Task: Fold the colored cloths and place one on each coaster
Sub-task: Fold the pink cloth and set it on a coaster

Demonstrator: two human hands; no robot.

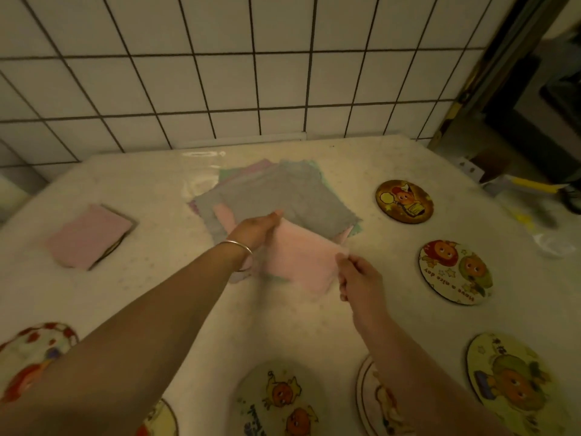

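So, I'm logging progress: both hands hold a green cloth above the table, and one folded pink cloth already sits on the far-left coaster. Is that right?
Not quite. The head view shows the cloth held by the left hand and right hand is pink, not green. The rest stands: a folded pink cloth already sits on the far-left coaster.

Coasters visible: eight in all. Seven bare round ones: dark gold coaster, "Have a nice day" coaster, yellow-green coaster at right edge, one partly under the right forearm, one bottom centre, one sliver at bottom left, one red-and-white at left edge. Eighth coaster sits under a folded pink cloth.

Folded cloths: one. Cloths held in hand: one, pink. Unfolded pile: grey on top, layers beneath overlap, count cannot be told.

Hands: two. Bangle: one.
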